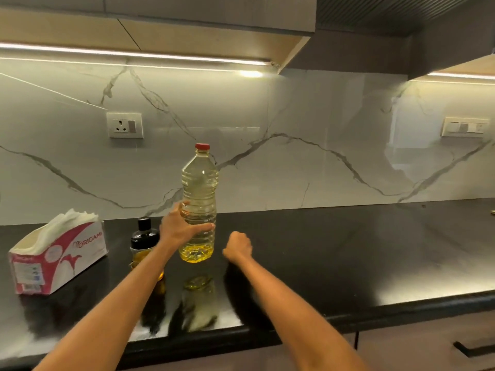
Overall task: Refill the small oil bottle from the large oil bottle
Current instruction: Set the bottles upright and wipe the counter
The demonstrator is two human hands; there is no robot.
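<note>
My left hand [179, 226] wraps around the lower part of the large clear plastic oil bottle with the red cap [198, 202]. The bottle stands upright on the shiny black counter [334, 263], and the cap is on. The oil inside is pale yellow.

My right hand [238, 246] is just to the right of the big bottle, near its bottom. It is curled into a loose fist and holds nothing. It does not touch the bottle.

The small oil bottle with the black cap and dark top [143, 241] stands just to the left of the big bottle, partly behind my left arm. I can see yellow oil low down in it.

Farther left of the big bottle sits a pink and white tissue pack [57, 255], with white tissues poking out.
</note>
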